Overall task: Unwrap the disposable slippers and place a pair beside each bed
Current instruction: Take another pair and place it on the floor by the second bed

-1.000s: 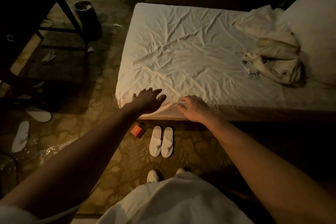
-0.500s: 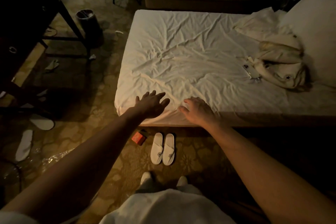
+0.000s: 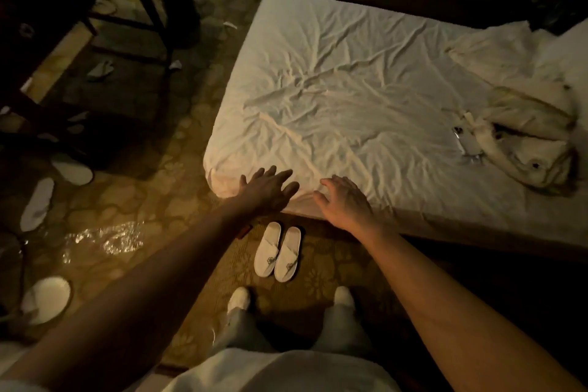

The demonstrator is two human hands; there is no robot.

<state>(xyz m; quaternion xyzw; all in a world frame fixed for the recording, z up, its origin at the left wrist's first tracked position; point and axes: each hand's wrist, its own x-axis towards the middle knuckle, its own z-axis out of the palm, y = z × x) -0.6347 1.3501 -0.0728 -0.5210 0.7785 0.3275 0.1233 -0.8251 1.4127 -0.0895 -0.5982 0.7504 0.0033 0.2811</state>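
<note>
Now my left hand (image 3: 270, 189) and right hand (image 3: 345, 200) rest spread and empty on the bed (image 3: 350, 89) edge; the slippers (image 3: 277, 251) sit paired just below. Stepping forward could scuff them, though dimness hides my footing.

Bare forearms, white short-sleeved top (image 3: 273, 372), light grey trousers (image 3: 245, 328), white shoes (image 3: 239, 298)

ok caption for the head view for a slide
Both hands, left and right, open on the bed edge, a pair of white slippers on the carpet below.
</note>
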